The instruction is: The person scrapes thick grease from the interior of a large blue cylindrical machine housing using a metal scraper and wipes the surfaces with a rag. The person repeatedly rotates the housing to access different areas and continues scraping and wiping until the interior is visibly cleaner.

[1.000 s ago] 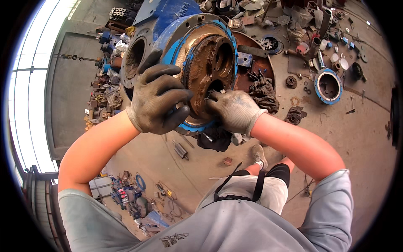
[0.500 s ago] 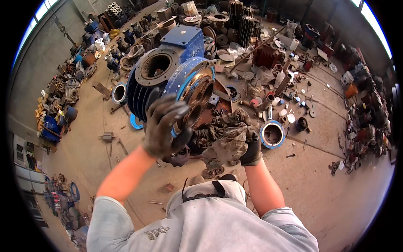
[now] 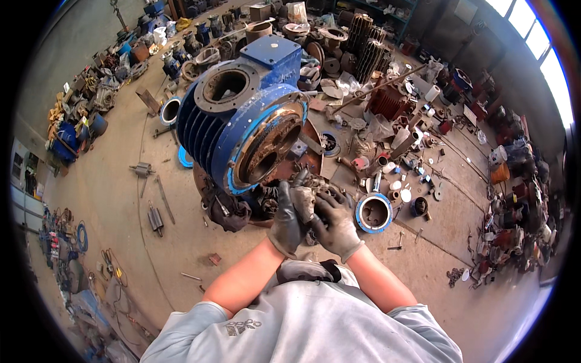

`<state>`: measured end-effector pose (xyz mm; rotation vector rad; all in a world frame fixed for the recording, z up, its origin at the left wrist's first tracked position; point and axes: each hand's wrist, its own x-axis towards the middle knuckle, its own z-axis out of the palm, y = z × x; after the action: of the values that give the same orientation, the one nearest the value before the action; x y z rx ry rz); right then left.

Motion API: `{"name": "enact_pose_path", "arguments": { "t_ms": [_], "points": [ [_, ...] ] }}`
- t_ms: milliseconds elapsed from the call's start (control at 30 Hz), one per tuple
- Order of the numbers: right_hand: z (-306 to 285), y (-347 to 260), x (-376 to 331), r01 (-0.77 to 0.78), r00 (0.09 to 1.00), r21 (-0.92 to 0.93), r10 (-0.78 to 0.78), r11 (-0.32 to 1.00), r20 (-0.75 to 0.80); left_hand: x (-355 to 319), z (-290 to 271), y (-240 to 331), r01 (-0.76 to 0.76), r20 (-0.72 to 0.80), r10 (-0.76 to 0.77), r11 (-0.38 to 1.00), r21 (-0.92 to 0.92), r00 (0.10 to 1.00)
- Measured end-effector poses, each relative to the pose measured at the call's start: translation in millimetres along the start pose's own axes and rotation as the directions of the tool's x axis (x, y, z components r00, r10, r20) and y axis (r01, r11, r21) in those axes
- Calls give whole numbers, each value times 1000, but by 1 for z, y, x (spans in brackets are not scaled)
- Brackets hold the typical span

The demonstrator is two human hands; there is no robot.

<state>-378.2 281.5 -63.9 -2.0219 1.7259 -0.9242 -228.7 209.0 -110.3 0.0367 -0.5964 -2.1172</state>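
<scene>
While my gloved hands meet below the blue motor housing (image 3: 242, 115), what they clasp is hard to make out, perhaps a greasy rag (image 3: 304, 199). Left hand (image 3: 287, 219) wraps it; right hand (image 3: 336, 222) presses in beside. Both have dropped off the housing's rusty open face since earlier.

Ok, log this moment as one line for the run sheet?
left hand: gloved, gripping grey rag | right hand: gloved, on the rag | blue motor housing: on the floor, rusty open end facing them
</scene>
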Motion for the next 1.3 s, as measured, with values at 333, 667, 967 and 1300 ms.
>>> {"name": "enact_pose_path", "arguments": {
  "t_ms": [333,667,967,1300],
  "points": [
    [-5,64,40,-59,803,452,-227,890,551,-91,-8,17,529,-619,484,325,784,619],
    [64,228,226,-290,876,-346,393,892,279,-8,69,175,327,40,847,-248,912,531],
    [102,263,266,-405,767,-398,543,823,343,45,42,187,440,232,789,-530,725,569],
    [-12,273,146,-505,856,602,269,618,442,66,28,188,237,607,468,-875,423,643]
  ]
}}
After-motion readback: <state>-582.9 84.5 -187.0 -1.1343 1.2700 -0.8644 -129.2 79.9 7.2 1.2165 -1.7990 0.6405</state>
